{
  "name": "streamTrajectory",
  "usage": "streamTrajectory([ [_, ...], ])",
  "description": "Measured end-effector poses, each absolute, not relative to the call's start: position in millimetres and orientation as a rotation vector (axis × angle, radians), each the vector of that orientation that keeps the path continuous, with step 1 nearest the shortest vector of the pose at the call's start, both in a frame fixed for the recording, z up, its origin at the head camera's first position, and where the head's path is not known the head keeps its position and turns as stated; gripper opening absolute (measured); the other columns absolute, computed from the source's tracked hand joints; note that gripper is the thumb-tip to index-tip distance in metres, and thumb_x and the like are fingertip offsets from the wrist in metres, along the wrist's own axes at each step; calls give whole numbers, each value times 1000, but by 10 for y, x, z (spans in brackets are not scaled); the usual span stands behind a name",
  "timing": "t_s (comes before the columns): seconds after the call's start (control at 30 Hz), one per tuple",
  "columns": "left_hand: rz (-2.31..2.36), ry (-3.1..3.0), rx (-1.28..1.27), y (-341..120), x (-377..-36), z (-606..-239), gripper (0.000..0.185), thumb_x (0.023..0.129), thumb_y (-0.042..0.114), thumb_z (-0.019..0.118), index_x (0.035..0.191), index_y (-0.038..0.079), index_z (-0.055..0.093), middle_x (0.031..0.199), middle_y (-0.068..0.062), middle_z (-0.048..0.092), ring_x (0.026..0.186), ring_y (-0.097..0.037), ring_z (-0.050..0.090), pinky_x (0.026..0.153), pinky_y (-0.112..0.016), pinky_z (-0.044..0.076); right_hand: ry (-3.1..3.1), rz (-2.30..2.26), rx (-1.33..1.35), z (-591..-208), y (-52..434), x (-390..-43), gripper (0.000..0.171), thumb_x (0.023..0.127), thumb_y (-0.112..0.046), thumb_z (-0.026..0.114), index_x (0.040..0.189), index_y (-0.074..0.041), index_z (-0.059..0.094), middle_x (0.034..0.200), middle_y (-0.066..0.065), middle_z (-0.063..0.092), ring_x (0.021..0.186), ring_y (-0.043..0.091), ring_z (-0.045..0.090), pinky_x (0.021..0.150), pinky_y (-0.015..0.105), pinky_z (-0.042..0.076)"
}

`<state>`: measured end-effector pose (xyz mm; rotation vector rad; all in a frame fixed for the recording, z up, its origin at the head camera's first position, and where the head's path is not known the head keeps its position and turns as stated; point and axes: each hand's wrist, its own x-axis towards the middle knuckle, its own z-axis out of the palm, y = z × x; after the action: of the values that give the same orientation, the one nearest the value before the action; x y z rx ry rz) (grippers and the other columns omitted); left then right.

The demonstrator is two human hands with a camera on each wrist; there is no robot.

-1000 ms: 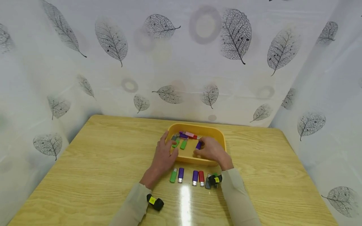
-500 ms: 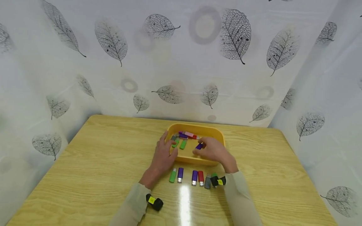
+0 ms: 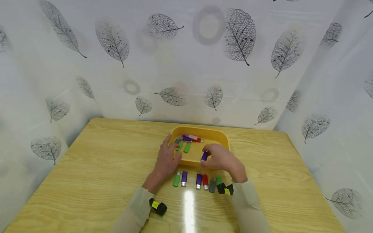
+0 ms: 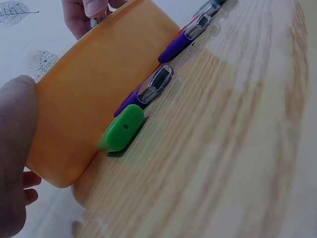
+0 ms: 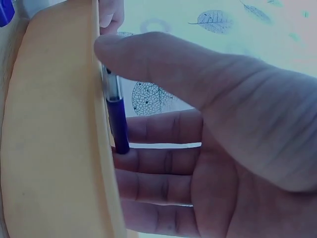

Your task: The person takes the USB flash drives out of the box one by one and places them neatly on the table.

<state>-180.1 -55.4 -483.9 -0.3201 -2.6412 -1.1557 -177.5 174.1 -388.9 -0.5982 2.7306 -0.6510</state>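
In the head view, my right hand (image 3: 224, 158) pinches a purple USB stick (image 3: 205, 156) between thumb and fingers, above the front right of a yellow tray (image 3: 215, 131). The right wrist view shows that stick (image 5: 119, 124) with its metal plug toward the thumb, close beside the tray wall (image 5: 54, 124). My left hand (image 3: 167, 158) holds the tray's left end, the thumb at the rim and other fingertips (image 4: 31, 196) round the outside. Inside the tray lie green sticks (image 3: 187, 148), a pink one (image 3: 193, 137) and others in purple, red and grey.
In front of the tray a row of USB sticks lies on the wooden table (image 3: 87, 168): green (image 3: 176, 179), purple (image 3: 184, 179), another purple (image 3: 199, 181), red (image 3: 205, 182), grey (image 3: 212, 185) and green (image 3: 219, 180). A leaf-print curtain (image 3: 186, 64) hangs behind.
The right hand has drawn the purple stick back from the tray's inside toward its front rim, and the stick has turned in the fingers. The left hand keeps its place on the tray.
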Motion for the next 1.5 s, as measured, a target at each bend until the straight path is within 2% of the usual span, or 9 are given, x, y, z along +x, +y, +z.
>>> streamTrajectory([
  [0.43, -1173, -2650, -315, -545, -1794, -4821, 30, 94, 26, 52, 112, 5, 63, 163, -13, 19, 132, -38, 40, 108, -56, 36, 2850, -478, -568, -3865, 1674, -1605, 58, 82, -31, 80, 129, -4, 61, 120, 9, 64, 97, 22, 61, 89, 39, 52],
  [0.77, -1195, -2652, -298, -549, -1797, -4812, 32, 93, 26, 51, 113, 4, 63, 163, -14, 18, 134, -38, 38, 110, -57, 34, 2859, -313, -539, -3742, 1566, -1431, 58, 82, -33, 80, 128, -5, 61, 115, 9, 62, 91, 20, 60, 85, 37, 54],
  [0.93, -1182, -2646, -310, -545, -1790, -4810, 33, 93, 27, 51, 113, 3, 63, 162, -15, 19, 132, -39, 39, 109, -57, 34, 2827, -304, -596, -3663, 1502, -1288, 47, 80, -35, 81, 112, -6, 64, 100, 5, 62, 78, 17, 57, 71, 32, 53],
  [1.1, -1177, -2647, -311, -538, -1793, -4816, 33, 94, 27, 51, 113, 3, 63, 163, -15, 19, 133, -39, 38, 109, -57, 33, 2739, -279, -672, -3729, 1458, -1199, 32, 78, -31, 81, 94, -9, 64, 78, -1, 56, 65, 12, 49, 57, 27, 43],
  [1.2, -1184, -2648, -301, -537, -1788, -4816, 33, 94, 27, 51, 113, 3, 63, 163, -14, 18, 133, -39, 37, 110, -56, 33, 2709, -268, -703, -3826, 1440, -1188, 41, 74, -22, 81, 109, -5, 66, 80, -3, 60, 63, 10, 48, 59, 27, 41],
  [1.27, -1182, -2646, -300, -539, -1784, -4816, 33, 93, 27, 51, 113, 3, 63, 163, -15, 18, 133, -39, 37, 110, -57, 33, 2695, -265, -684, -3888, 1426, -1188, 38, 71, -17, 80, 104, -5, 67, 76, -3, 61, 60, 10, 48, 57, 27, 41],
  [1.33, -1183, -2647, -300, -540, -1780, -4812, 33, 94, 26, 51, 113, 2, 63, 163, -15, 17, 133, -39, 37, 110, -56, 33, 2702, -245, -647, -3933, 1408, -1190, 33, 68, -14, 80, 97, -7, 66, 74, -4, 59, 59, 10, 47, 56, 27, 41],
  [1.4, -1185, -2653, -301, -539, -1782, -4812, 33, 94, 26, 51, 114, 2, 63, 163, -14, 17, 133, -38, 37, 110, -56, 32, 2706, -201, -607, -3967, 1389, -1189, 23, 68, -13, 80, 77, -12, 60, 65, -4, 53, 55, 11, 45, 52, 27, 39],
  [1.5, -1190, -2664, -296, -535, -1788, -4815, 33, 94, 26, 50, 114, 3, 62, 163, -13, 16, 132, -37, 37, 110, -55, 32, 2724, -124, -583, -4007, 1361, -1188, 28, 68, -14, 81, 69, -15, 54, 63, -4, 51, 54, 11, 43, 51, 27, 37],
])
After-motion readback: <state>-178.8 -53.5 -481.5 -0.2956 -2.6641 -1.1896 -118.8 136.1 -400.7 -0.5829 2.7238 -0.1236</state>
